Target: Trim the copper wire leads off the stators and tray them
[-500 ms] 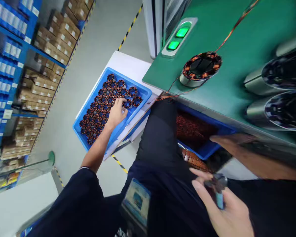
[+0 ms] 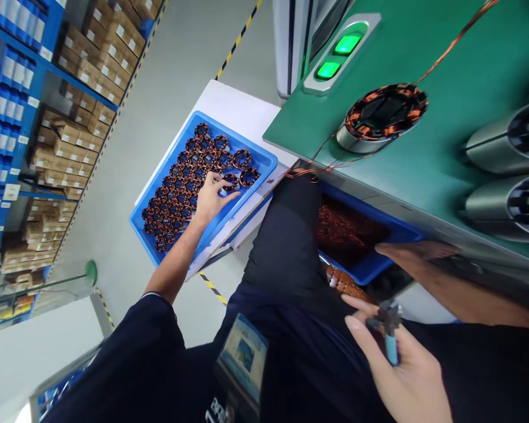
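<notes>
My left hand [image 2: 212, 198] is over the blue tray [image 2: 255, 148], its thumb and fingers apart around a small copper-wound ring [image 2: 230, 182] near the tray's right side. Whether the fingertips touch that ring is hard to tell. Many similar rings [image 2: 176, 185] stand packed in rows to its left. My right hand [image 2: 399, 364] is low at the right, above my lap, with a small tool with a blue handle [image 2: 391, 346] lying in it. A larger wound ring with a metal shell [image 2: 385, 117] stands on the green table [image 2: 449, 70], its copper wires trailing over the edge.
Metal cylinders [image 2: 489, 205] stand at the table's right. Two lit green switches [image 2: 337, 57] sit near its left edge. Below is a blue bin [image 2: 379, 267] of copper scraps, beside a bare leg. Boxes [image 2: 77, 147] fill shelves at the far left.
My left hand's thumb and fingers have spread a little wider at the tray. The view has shifted slightly, with the table and its ring looking larger. The tool remains in my right hand.
</notes>
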Action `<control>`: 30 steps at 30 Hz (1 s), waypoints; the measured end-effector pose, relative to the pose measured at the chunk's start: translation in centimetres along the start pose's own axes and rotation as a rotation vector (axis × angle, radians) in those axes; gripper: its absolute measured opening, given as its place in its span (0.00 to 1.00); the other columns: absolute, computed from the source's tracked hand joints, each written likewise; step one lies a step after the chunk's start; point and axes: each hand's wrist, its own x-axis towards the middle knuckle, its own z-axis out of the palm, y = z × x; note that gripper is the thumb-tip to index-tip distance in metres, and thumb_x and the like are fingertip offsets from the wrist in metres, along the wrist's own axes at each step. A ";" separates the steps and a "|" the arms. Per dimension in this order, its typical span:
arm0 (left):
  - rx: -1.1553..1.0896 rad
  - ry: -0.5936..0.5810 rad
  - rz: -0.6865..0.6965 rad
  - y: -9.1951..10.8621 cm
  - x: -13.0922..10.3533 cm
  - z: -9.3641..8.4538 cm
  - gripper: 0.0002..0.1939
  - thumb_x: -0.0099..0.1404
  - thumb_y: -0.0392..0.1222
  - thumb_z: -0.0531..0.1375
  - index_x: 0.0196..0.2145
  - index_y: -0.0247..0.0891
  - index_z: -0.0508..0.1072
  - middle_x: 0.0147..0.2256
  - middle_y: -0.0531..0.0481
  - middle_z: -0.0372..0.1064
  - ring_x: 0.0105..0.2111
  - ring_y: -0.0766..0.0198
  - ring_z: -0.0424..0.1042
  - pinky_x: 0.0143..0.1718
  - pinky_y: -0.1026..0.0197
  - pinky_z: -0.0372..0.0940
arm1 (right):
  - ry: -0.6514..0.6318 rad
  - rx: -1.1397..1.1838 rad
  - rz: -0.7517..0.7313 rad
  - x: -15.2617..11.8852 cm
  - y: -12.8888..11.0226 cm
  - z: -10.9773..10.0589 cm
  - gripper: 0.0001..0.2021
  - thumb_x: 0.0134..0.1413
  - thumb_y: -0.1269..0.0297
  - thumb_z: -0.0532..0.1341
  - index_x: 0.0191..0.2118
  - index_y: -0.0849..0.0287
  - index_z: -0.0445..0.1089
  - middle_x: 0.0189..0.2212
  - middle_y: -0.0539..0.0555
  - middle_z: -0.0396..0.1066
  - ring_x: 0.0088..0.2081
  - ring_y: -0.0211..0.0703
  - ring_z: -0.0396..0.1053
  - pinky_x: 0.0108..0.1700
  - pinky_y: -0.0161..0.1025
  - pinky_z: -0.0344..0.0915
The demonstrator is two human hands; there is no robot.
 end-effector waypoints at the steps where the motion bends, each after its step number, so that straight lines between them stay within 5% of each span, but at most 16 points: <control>1: 0.054 -0.009 -0.013 0.1 0.1 0.2 0.16 0.71 0.41 0.91 0.52 0.40 0.97 0.59 0.40 0.75 0.48 0.59 0.80 0.51 0.56 0.75 | -0.034 -0.006 -0.016 0.4 0.7 -0.2 0.27 0.72 0.30 0.79 0.45 0.53 0.86 0.64 0.59 0.91 0.55 0.54 0.90 0.62 0.37 0.82; 6: 0.248 -0.075 -0.090 1.6 0.9 0.3 0.16 0.74 0.40 0.89 0.54 0.36 0.95 0.63 0.35 0.77 0.56 0.51 0.82 0.49 0.55 0.74 | -0.053 -0.008 -0.057 0.9 1.6 -0.2 0.27 0.70 0.31 0.79 0.40 0.54 0.85 0.62 0.59 0.92 0.53 0.53 0.91 0.58 0.35 0.83; 15: 0.114 -0.098 -0.207 3.9 1.7 -1.2 0.13 0.75 0.35 0.87 0.54 0.34 0.95 0.61 0.38 0.77 0.46 0.59 0.82 0.56 0.51 0.79 | 0.020 -0.031 -0.056 0.6 0.8 -0.1 0.30 0.68 0.27 0.78 0.49 0.53 0.93 0.59 0.58 0.92 0.51 0.53 0.91 0.56 0.36 0.84; 23: 0.049 -0.069 -0.233 4.2 2.5 -0.4 0.19 0.78 0.29 0.83 0.63 0.32 0.90 0.62 0.39 0.75 0.48 0.60 0.84 0.61 0.51 0.81 | -0.142 -0.021 -0.145 0.9 2.3 -0.5 0.26 0.77 0.34 0.78 0.51 0.56 0.90 0.59 0.60 0.91 0.48 0.48 0.89 0.55 0.31 0.84; 27: 0.035 -0.148 -0.252 5.6 1.7 -2.8 0.29 0.78 0.24 0.78 0.73 0.34 0.87 0.68 0.36 0.73 0.53 0.56 0.89 0.61 0.49 0.83 | -0.054 0.005 -0.140 0.8 2.0 -0.4 0.29 0.77 0.32 0.77 0.54 0.58 0.91 0.55 0.61 0.90 0.42 0.44 0.85 0.51 0.30 0.83; 30: -0.038 0.064 -0.036 9.9 1.1 -5.7 0.23 0.82 0.33 0.74 0.71 0.41 0.88 0.64 0.42 0.78 0.51 0.58 0.89 0.53 0.52 0.81 | -0.045 0.030 -0.124 0.8 1.1 0.2 0.33 0.78 0.30 0.76 0.62 0.58 0.93 0.46 0.57 0.86 0.40 0.44 0.83 0.54 0.33 0.84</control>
